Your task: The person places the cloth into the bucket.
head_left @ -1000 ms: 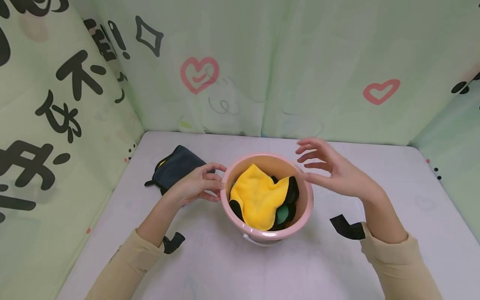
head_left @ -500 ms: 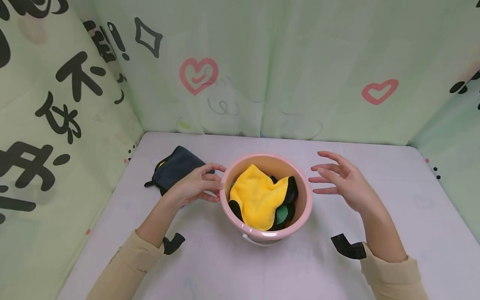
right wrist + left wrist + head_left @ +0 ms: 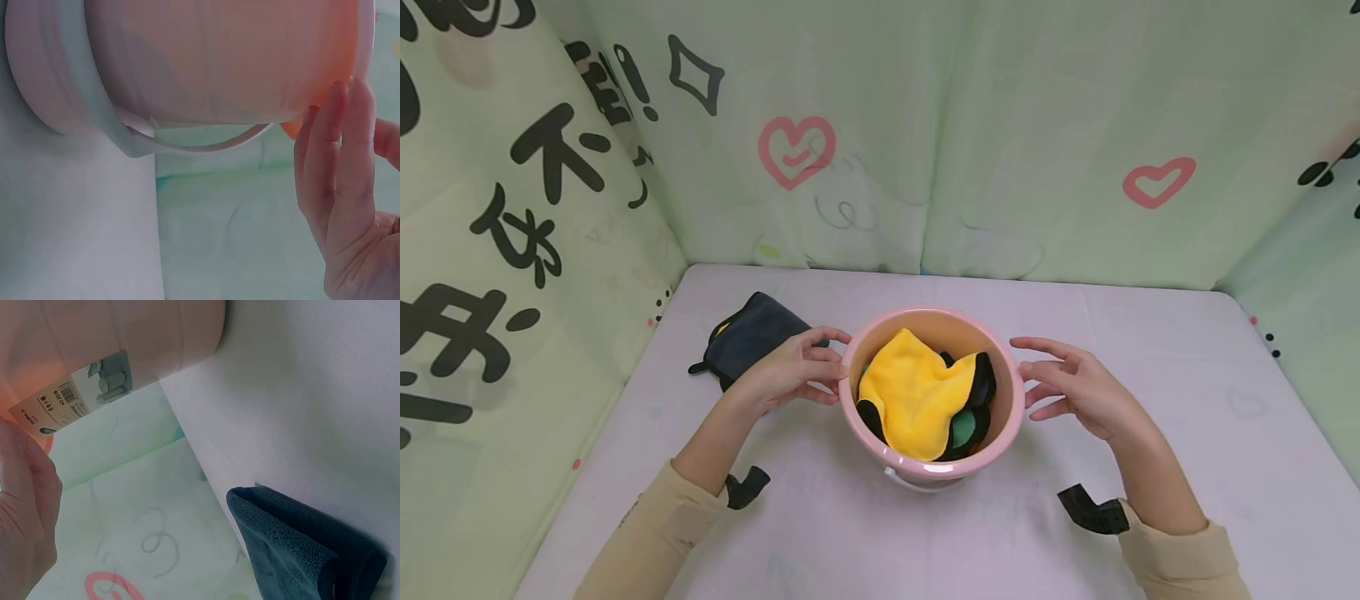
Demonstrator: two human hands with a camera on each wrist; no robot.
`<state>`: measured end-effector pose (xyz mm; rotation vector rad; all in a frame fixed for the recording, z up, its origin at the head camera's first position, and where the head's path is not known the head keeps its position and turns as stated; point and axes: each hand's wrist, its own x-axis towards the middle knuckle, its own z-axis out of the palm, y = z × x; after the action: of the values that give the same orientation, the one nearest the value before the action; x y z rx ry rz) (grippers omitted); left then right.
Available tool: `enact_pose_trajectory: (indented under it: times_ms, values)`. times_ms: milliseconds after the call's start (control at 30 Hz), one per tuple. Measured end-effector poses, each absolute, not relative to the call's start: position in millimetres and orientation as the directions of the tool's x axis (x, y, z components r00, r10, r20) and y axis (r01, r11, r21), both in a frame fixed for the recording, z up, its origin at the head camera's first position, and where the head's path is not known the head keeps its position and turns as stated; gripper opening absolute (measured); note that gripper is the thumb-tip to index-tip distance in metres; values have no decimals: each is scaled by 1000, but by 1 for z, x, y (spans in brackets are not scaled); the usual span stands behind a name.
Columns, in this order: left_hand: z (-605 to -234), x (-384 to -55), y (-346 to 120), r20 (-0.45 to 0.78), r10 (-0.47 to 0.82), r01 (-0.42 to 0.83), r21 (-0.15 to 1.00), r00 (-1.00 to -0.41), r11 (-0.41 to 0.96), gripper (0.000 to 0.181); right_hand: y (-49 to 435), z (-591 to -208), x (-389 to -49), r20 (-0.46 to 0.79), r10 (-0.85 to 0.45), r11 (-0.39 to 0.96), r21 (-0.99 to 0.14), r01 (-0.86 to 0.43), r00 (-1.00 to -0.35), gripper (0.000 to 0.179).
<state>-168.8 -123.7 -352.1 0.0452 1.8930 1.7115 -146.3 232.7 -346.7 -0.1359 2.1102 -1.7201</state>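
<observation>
A pink bucket (image 3: 1009,429) stands upright in the middle of the table. Inside it lies a yellow plush cloth (image 3: 917,400) with black edges, and a green patch with black trim (image 3: 964,427) shows beside it. My left hand (image 3: 797,371) touches the bucket's left rim with relaxed fingers. On the opposite side my right hand (image 3: 1078,387) has its fingers extended, fingertips right at the rim; the right wrist view shows these fingers (image 3: 353,144) against the outer wall. The lower layers in the bucket are hidden.
A folded dark navy towel (image 3: 760,333) with a bit of yellow showing lies left of the bucket, partly behind my left hand. The bucket's pale handle (image 3: 200,149) hangs low around its side. A green printed curtain (image 3: 1000,150) borders the table's back edge.
My right hand has swung from above the bucket's far right rim, out to the right and down, then back in to the right rim. My left hand and the bucket have stayed put.
</observation>
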Motion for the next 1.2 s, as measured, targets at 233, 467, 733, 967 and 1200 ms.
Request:
enact_pose_trajectory:
  times_ms: [233, 467, 733, 967, 1200]
  values:
    - [-353, -169, -124, -395, 394, -351, 919, -830, 181, 54, 228, -348, -145, -285, -322, 270, -941, 201, -903, 56]
    - [-353, -169, -123, -391, 392, -346, 920, -833, 184, 52, 227, -348, -145, -281, -304, 284, -939, 195, -910, 56]
    - [-355, -164, -123, -238, 352, -128, 943, -905, 306, 47, 228, -349, -145, -263, -313, 292, -941, 170, -913, 55]
    - [-365, -169, -136, 234, 350, 410, 682, -907, 606, 54, 229, -351, -146, -258, -321, 297, -941, 162, -911, 55]
    - [-392, -185, -164, 304, 378, 447, 204, -875, 871, 62, 228, -350, -147, -256, -327, 294, -942, 160, -910, 55]
